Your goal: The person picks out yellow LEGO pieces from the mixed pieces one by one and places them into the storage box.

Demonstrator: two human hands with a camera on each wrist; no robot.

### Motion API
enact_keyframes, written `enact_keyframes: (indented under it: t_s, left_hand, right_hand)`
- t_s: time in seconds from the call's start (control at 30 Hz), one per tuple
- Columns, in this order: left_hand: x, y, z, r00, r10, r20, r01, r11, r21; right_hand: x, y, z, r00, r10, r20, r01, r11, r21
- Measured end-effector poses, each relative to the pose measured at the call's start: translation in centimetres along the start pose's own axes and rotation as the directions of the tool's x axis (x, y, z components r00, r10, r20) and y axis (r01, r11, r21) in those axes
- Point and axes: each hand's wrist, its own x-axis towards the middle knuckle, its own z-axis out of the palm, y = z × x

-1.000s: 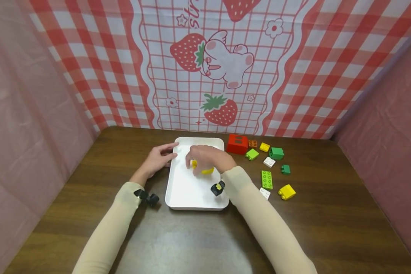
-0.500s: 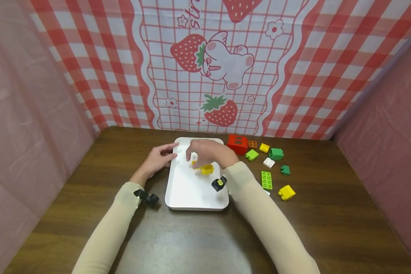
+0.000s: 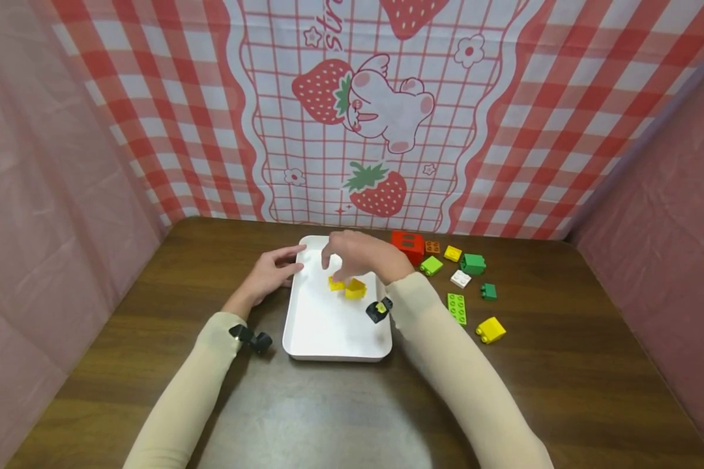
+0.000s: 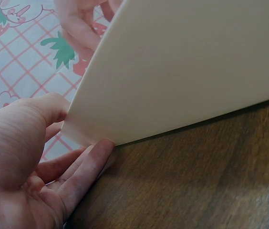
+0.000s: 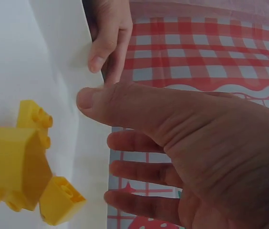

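Note:
My left hand [image 3: 272,268] holds the left side of a white tray [image 3: 311,342], with fingertips over its rim. In the left wrist view, fingers of that hand touch the tray's outer wall [image 4: 172,71] near its lower edge. My right hand [image 3: 360,255] hovers over the far part of the tray, fingers spread and slightly bent. Nothing is between its thumb and fingers in the right wrist view. Beneath it lie yellow toy bricks: a large slanted brick [image 5: 15,164], a studded brick [image 5: 34,117] and a small sloped brick [image 5: 62,200].
Right of the tray, a red block [image 3: 407,247], lime bricks [image 3: 456,307], green bricks [image 3: 473,263], a white brick [image 3: 460,279], an orange-brown brick [image 3: 432,247] and yellow bricks [image 3: 491,330] are scattered on the wooden table [image 3: 563,365]. A checked cloth [image 3: 563,130] hangs behind.
My right hand has drawn up and away toward the back right, its fingers coming off the yellow bricks, which now show more fully in the tray. The left hand stays in place.

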Motion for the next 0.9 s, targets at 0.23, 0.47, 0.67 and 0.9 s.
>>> enact_keyframes:
  t_s: [0.23,0.47,0.67,0.9]
  left_hand:
    - [0.0,-0.1,0.0,1.000,-0.004,0.004,0.004,1.000,-0.004]
    - [-0.3,0.2,0.0,1.000,-0.022,-0.001,0.022,1.000,0.007]
    - [-0.1,0.3,0.0,1.000,-0.026,-0.007,0.027,1.000,0.011]
    - [0.0,0.2,0.0,0.999,-0.032,-0.007,0.032,0.999,0.005]
  right_hand:
    - [-0.1,0.1,-1.0,0.998,-0.037,-0.055,0.036,0.999,-0.025]
    - [-0.2,0.7,-1.1,0.992,-0.068,-0.102,0.068,0.998,-0.008]
    - [-0.4,1.4,-1.0,0.987,-0.019,-0.159,0.017,1.000,-0.012]
    - [-0.4,2.2,-1.0,0.982,0.022,-0.186,-0.023,1.000,-0.001]
